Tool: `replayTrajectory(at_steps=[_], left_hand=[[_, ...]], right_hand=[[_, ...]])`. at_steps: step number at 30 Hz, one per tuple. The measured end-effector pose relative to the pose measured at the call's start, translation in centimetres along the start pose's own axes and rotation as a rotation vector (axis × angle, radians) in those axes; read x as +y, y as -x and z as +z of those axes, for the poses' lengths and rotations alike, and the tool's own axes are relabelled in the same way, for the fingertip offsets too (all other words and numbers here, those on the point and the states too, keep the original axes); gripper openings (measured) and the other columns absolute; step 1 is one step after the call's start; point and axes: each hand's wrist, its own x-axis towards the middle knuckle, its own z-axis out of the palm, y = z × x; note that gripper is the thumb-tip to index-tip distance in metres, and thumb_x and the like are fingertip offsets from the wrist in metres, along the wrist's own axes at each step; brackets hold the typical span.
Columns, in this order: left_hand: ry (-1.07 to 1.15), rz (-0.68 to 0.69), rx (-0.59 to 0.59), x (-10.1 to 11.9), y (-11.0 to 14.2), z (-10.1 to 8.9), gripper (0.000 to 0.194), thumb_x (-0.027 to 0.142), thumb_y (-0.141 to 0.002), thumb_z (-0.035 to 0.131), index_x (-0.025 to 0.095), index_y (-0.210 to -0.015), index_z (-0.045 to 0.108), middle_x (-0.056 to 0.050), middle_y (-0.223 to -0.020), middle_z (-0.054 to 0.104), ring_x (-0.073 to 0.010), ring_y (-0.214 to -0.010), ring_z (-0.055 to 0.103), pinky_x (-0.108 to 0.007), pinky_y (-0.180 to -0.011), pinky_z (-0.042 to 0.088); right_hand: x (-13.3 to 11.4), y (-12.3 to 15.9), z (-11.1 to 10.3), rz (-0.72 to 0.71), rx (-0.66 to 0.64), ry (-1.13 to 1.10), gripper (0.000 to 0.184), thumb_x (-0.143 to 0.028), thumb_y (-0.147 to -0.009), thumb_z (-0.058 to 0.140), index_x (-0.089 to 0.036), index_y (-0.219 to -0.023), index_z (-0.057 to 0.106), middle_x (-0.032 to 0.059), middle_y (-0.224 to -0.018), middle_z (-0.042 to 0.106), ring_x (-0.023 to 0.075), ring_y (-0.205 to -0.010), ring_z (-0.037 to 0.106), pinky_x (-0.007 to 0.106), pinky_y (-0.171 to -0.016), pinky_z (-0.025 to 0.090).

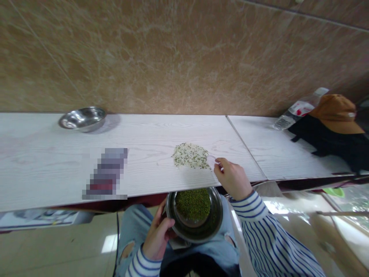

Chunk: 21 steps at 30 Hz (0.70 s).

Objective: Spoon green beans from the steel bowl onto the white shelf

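My left hand grips the rim of a steel bowl, thumb over the edge. The bowl sits on my lap just under the table's front edge, with small green beans inside that look like mung beans. On the table above it lies a flat pile of white grains mixed with green beans. At the right edge of this pile, my right hand pinches a small clear plastic piece. Its exact shape is hard to make out, and its far end touches the pile.
A second steel bowl stands at the back left by the tiled wall. Nearer lies a pixelated dark flat object. A plastic bottle, an orange-brown cap and black cloth lie at the right. The white table is narrow.
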Motion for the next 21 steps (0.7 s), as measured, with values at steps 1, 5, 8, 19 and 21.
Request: replayTrajectory(at_steps=[1,5,8,19,21], left_hand=[[0.002,0.004,-0.002,0.0,0.0,0.0,0.066,0.013,-0.056,0.059,0.024,-0.119,0.048,-0.003,-0.103,0.06,-0.0149,-0.074,0.053,-0.025,-0.053,0.046],[0.009,0.009,0.002,0.0,0.1,0.0,0.066,0.013,-0.055,0.059,0.024,-0.12,0.047,-0.004,-0.104,0.059,-0.0146,-0.072,0.053,-0.025,-0.052,0.046],[0.008,0.012,-0.002,0.0,0.2,0.0,0.066,0.013,-0.055,0.059,0.023,-0.12,0.048,-0.003,-0.103,0.06,-0.0151,-0.072,0.053,-0.026,-0.053,0.046],[-0.004,0.019,-0.003,-0.1,0.2,0.1,0.066,0.013,-0.056,0.059,0.023,-0.12,0.047,-0.004,-0.105,0.059,-0.0163,-0.073,0.054,-0.027,-0.051,0.047],[-0.002,0.016,-0.004,-0.1,0.3,0.2,0.066,0.013,-0.056,0.059,0.023,-0.12,0.047,-0.004,-0.104,0.06,-0.0163,-0.073,0.054,-0.026,-0.05,0.046]], right_hand=[[-0.2,0.1,0.0,-0.005,-0.001,-0.008,0.025,-0.023,-0.082,0.041,-0.017,-0.098,0.06,0.0049,-0.074,0.067,0.0171,-0.066,0.062,0.026,-0.061,0.042],[-1.0,0.3,-0.1,-0.027,-0.009,-0.036,0.025,-0.024,-0.083,0.04,-0.017,-0.098,0.059,0.0044,-0.075,0.067,0.0162,-0.066,0.062,0.025,-0.062,0.041],[-1.6,0.6,-0.3,-0.044,-0.006,-0.044,0.025,-0.024,-0.084,0.04,-0.018,-0.098,0.059,0.0039,-0.076,0.068,0.0155,-0.066,0.062,0.025,-0.061,0.041],[-0.4,1.1,-1.5,-0.03,0.044,0.062,0.024,-0.029,-0.084,0.041,-0.025,-0.099,0.059,-0.0002,-0.08,0.068,0.015,-0.066,0.062,0.025,-0.057,0.037],[0.3,0.8,-1.4,-0.007,0.046,0.098,0.024,-0.028,-0.084,0.041,-0.024,-0.098,0.06,0.0003,-0.08,0.068,0.0151,-0.066,0.062,0.026,-0.057,0.037]])
